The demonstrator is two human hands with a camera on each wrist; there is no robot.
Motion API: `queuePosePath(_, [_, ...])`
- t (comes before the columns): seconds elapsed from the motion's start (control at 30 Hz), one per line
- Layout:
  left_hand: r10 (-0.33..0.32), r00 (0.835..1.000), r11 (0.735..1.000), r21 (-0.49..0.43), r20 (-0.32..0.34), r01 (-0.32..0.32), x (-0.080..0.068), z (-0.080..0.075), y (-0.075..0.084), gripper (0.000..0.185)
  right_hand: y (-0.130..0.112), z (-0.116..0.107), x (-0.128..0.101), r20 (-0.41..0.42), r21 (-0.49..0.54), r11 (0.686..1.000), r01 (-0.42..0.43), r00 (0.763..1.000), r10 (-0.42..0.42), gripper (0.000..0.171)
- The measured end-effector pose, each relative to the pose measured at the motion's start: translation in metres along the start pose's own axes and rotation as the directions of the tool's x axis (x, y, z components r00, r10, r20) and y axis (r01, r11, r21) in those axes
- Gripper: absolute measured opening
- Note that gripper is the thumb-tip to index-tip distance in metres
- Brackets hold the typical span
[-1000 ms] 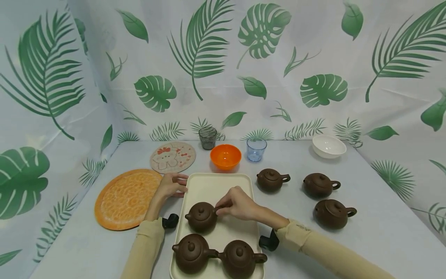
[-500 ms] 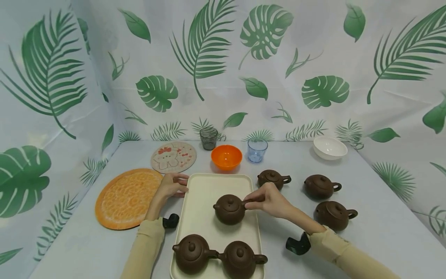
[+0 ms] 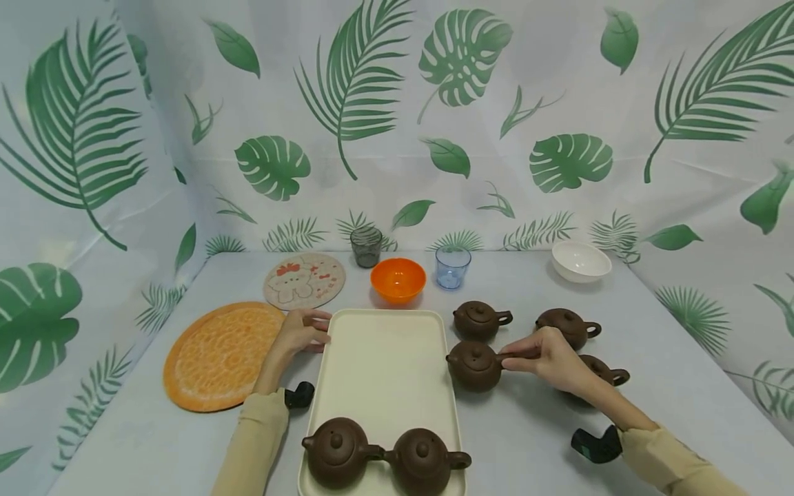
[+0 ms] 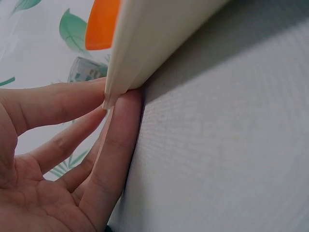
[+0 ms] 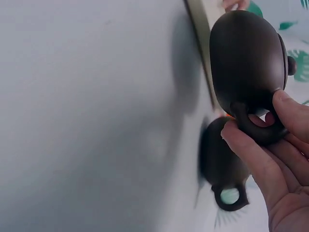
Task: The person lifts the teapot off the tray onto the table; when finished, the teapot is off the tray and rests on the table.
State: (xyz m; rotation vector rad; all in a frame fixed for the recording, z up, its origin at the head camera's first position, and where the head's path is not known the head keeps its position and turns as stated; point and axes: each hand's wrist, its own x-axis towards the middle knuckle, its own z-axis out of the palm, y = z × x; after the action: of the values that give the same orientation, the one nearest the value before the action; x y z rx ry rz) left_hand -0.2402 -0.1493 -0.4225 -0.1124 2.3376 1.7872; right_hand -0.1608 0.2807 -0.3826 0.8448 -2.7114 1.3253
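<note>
My right hand (image 3: 548, 359) pinches the handle of a dark brown teapot (image 3: 473, 368). In the right wrist view that teapot (image 5: 248, 60) hangs above the table, just past the tray's right edge. On the left, my left hand (image 3: 300, 332) holds the rim of the cream tray (image 3: 384, 365). The left wrist view has fingers on either side of the rim (image 4: 125, 63). Two more brown teapots, one at left (image 3: 337, 451) and one at right (image 3: 423, 458), sit side by side at the tray's near end.
Right of the tray stand further brown teapots: one behind the held one (image 3: 477, 319), one farther right (image 3: 564, 325), one partly behind my right hand (image 3: 604, 372). An orange bowl (image 3: 398, 281), two cups, a white bowl (image 3: 581, 262) and two round mats stand farther back and left.
My right hand has carried the teapot rightward from above the tray to beyond its right edge. My left hand stays at the tray's left rim.
</note>
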Motion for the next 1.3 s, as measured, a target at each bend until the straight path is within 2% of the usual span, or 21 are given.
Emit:
queuePosePath(0.3, [0.009, 1.000, 1.000, -0.003, -0.004, -0.009, 0.000, 0.000, -0.001, 0.045, 0.011, 0.000, -0.004, -0.001, -0.020, 1.000, 0.009, 1.000, -0.009, 0.013])
queuePosePath(0.53, [0.010, 1.000, 1.000, -0.011, 0.019, -0.010, 0.001, 0.000, 0.000, 0.047, 0.011, -0.001, -0.005, 0.002, -0.028, 1.000, 0.004, 1.000, -0.004, 0.014])
queuePosePath(0.97, [0.010, 1.000, 1.000, -0.007, 0.007, -0.010, -0.001, 0.000, -0.002, 0.046, 0.012, -0.003, 0.000, 0.099, -0.052, 0.996, -0.070, 0.992, 0.075, 0.012])
queuePosePath(1.3, [0.025, 1.000, 1.000, -0.016, 0.006, -0.024, 0.001, -0.001, -0.003, 0.046, 0.010, -0.002, 0.001, 0.065, -0.104, 0.990, -0.096, 0.993, 0.103, 0.012])
